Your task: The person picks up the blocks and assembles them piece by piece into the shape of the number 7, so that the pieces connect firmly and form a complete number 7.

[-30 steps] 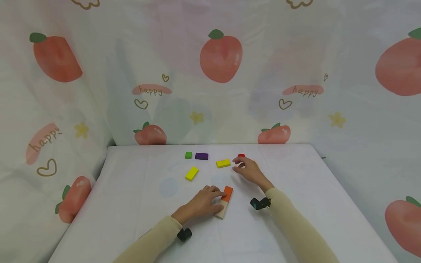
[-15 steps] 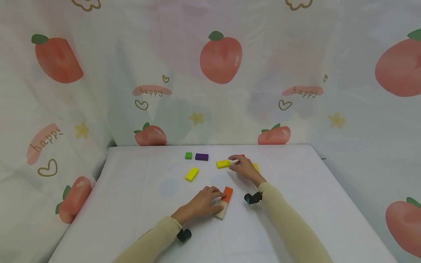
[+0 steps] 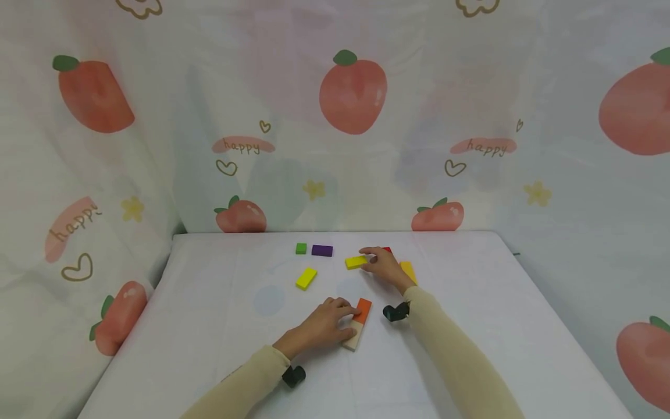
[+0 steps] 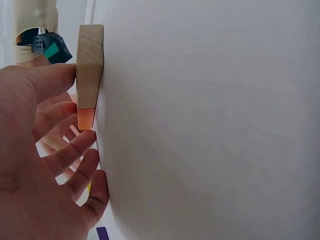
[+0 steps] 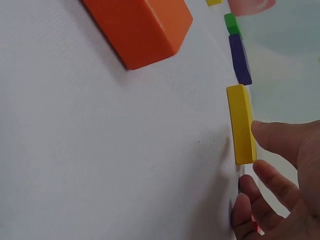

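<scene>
My left hand (image 3: 323, 324) touches two blocks lying end to end, with its thumb at the side of the plain wooden block (image 3: 353, 340) and its index finger at the orange block (image 3: 364, 305). Its other fingers are spread loosely over the cloth. At the right end of a yellow block (image 3: 354, 263) is my right hand (image 3: 384, 267). In the right wrist view, that thumb meets or overlaps the side of the yellow block (image 5: 241, 122); the index fingertip is by its near end. Whether the fingers press on it I cannot tell.
Behind the right hand lies a partly hidden red block (image 3: 388, 249), and beside it a yellow block (image 3: 407, 270). Further left are a purple block (image 3: 321, 251), a green block (image 3: 300, 248) and another yellow block (image 3: 306, 279). A printed curtain (image 3: 356, 174) stands behind the white-covered table (image 3: 209, 326).
My right hand has moved left to the end of the yellow block, uncovering the yellow block on its right and more of the red one. The left hand has stayed in place.
</scene>
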A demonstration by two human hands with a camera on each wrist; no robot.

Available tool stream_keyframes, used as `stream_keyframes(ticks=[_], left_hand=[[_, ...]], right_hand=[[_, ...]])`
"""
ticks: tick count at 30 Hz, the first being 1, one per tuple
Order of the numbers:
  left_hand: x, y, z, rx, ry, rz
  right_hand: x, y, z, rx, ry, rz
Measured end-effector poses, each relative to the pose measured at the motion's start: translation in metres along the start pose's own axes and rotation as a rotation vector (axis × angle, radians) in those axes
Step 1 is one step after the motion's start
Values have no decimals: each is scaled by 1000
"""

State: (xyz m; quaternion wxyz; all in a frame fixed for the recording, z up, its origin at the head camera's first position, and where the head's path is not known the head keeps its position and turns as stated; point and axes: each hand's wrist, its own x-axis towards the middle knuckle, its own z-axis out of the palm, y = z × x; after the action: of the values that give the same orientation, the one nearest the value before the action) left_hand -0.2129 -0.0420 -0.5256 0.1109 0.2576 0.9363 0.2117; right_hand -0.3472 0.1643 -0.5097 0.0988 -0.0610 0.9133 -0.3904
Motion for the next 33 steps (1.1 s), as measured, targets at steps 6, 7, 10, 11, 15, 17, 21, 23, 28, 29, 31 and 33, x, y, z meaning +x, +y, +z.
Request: stream_keyframes(ticks=[6,7,10,11,15,17,21,23,28,29,31,33], left_hand=[[0,0,-1,6,9,6],[-1,0,-1,5,10,7],[-1,0,-1,0,9,9],[-1,0,0,0,8,10],[-1,0,0,2,6,15],[-1,-1,0,1,7,17],[-1,-1,-1,-6,9,23],[-1,0,-2,-6,10,28],[-2,0,-2,5,17,34],[-2,0,-2,8,18,35],[-2,0,-3,18,21,40],[-3,0,-3,22,21,44]], right_hand=[[2,-2,1,-3,-10,20],[3,-1,2,-9,-12,19],[5,1,4,-19,-15,17],[6,2,4,-24,-13,15],[7,5,6,-26,-3,3],[8,6,7,-24,3,-7],[6,7,6,-15,6,-14],[5,7,5,-14,12,-13],[3,9,1,-21,44,-49],[2,9,0,-22,51,-60],[0,9,-3,-21,61,-65],[-2,9,-5,-21,65,-58]])
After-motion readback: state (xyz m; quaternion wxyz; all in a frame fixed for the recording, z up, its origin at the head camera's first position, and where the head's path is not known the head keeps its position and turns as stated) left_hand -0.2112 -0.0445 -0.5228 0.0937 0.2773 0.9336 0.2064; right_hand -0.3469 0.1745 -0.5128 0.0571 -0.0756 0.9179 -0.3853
